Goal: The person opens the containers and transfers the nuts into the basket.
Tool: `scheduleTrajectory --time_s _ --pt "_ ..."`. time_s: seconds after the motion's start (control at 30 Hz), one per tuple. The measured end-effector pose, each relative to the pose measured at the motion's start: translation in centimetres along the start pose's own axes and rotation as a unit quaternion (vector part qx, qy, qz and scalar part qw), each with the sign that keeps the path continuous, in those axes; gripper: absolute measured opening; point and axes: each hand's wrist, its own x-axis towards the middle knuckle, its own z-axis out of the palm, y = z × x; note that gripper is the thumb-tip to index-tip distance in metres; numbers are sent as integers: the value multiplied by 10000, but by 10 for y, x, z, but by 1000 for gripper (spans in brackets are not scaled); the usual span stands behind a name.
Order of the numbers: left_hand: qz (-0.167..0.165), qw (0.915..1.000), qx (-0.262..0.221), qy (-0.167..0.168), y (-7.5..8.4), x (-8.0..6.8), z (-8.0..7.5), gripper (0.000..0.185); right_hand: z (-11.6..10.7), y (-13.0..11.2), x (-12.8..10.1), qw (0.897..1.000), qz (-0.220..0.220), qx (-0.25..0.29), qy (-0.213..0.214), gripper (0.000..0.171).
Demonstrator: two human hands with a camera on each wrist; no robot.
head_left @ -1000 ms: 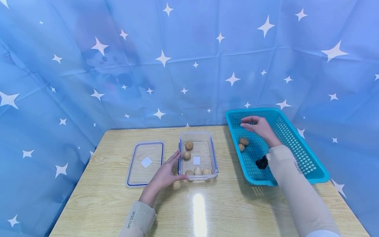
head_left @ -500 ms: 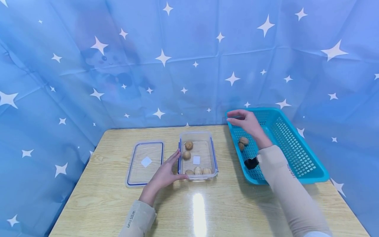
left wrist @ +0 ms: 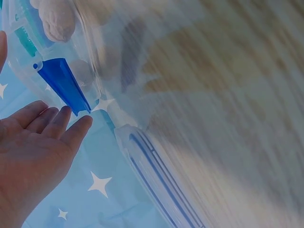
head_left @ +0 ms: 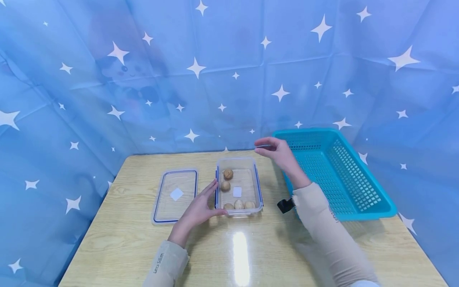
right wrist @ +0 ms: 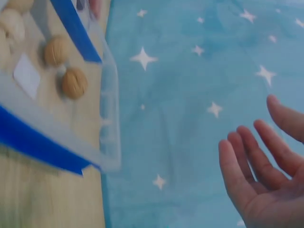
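In the head view, five walnuts point(head_left: 228, 173) sit in the clear box point(head_left: 257, 184); the basket point(head_left: 333, 179) stands to its right, the lid point(head_left: 178, 210) to its left. The left hand point(head_left: 199, 209), fingers straight and thumb spread, is at the box's left wall and near-left corner, and a light, steady brace there seems best. The right hand point(head_left: 279, 153) hovers by the box's far-right corner; it probably works best coming down over the rim without knocking it.

In the left wrist view, fingertips meet or nearly meet the box's blue latch point(left wrist: 65, 86); pressure cannot be told.

In the right wrist view, thumb and gently bent fingers stand apart beyond the box, visibly empty
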Motion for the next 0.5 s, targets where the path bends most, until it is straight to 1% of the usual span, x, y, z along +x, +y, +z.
scheduleTrajectory --time_s 0.2,0.37,0.5 --pt "19 10000 0 14 -1 1 -1 104 28 3 0 9998 -124 130 -108 33" --pt "17 10000 -58 21 -1 1 -2 105 50 15 -1 9992 -233 230 -223 33" --pt "19 10000 -74 10 -1 1 -2 105 66 25 -1 9993 -249 177 -211 32"
